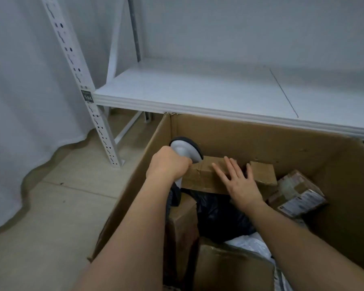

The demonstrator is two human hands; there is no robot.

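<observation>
A big open cardboard carton (250, 133) stands on the floor and holds several parcels. My left hand (168, 164) grips the handle of a grey handheld barcode scanner (186, 149), whose head points at a brown cardboard parcel (200, 177) near the carton's back wall. My right hand (237, 181) lies flat on that parcel with straight, spread fingers. A second small brown box (263, 171) sits just to the right of my fingers. The scanner's lower handle is partly hidden behind my left wrist.
Inside the carton lie a black plastic bag (216, 217), a taped parcel with a label (296, 194), two brown boxes (183, 223) and a white mailer (254, 242). A white metal shelf (198, 87) runs behind it. A white curtain (25, 101) hangs left over tiled floor (57, 217).
</observation>
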